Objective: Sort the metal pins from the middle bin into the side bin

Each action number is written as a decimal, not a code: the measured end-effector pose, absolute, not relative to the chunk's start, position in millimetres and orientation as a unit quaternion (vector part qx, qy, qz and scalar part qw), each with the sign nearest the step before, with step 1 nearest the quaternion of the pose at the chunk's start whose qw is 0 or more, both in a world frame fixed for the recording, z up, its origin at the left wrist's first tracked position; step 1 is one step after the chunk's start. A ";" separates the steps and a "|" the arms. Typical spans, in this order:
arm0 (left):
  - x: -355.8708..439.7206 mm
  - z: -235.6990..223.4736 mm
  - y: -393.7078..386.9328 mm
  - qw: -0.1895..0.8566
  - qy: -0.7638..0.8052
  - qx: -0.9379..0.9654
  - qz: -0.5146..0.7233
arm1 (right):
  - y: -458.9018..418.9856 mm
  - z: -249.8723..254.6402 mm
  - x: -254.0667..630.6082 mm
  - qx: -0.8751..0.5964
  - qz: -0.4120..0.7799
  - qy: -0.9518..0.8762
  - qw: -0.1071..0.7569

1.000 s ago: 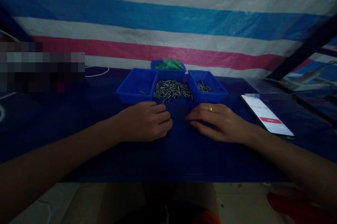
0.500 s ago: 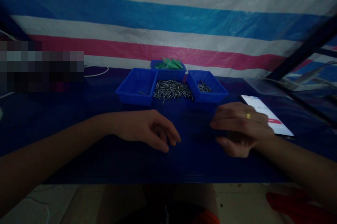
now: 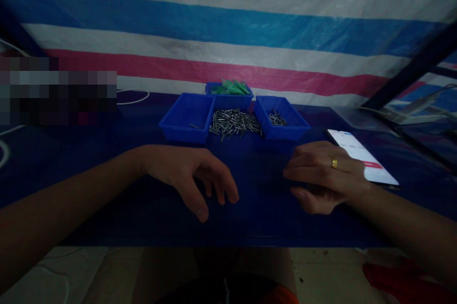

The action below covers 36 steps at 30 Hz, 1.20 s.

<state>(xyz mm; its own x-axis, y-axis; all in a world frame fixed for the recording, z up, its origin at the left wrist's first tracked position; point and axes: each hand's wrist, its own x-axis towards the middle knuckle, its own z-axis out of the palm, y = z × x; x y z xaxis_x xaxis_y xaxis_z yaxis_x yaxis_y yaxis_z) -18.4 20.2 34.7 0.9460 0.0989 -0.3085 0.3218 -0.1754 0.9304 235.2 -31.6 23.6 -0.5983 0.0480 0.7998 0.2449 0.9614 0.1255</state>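
Note:
My left hand [image 3: 191, 175] is over the front part of the dark blue table [image 3: 257, 223], thumb and fingers apart with nothing between them. To its right, my right hand [image 3: 321, 175], with a gold ring, rests with bent fingers and the thumb apart from them; I see nothing held. Beyond the hands lies a heap of thin metal pins or screws [image 3: 233, 122]. Left of the heap stands a blue bin [image 3: 185, 135] with a single metal piece inside. On the right, another blue bin [image 3: 287, 132] holds a small pile of such pieces.
Behind the heap, a third blue bin [image 3: 228, 101] holds green packets [image 3: 235, 87]. A lit phone [image 3: 367, 159] lies beside my right hand. White cable [image 3: 134, 97] runs at the back left. Striped sheeting [image 3: 228, 28] hangs behind the table.
My left hand has opened wider, its thumb moving down and left away from the fingers. My right hand is almost unchanged. The bins and the heap stay as they were.

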 end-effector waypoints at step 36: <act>-7.9 11.0 8.0 -0.123 0.140 0.977 0.108 | -16.8 37.6 247.1 -0.264 0.748 -0.596 -0.122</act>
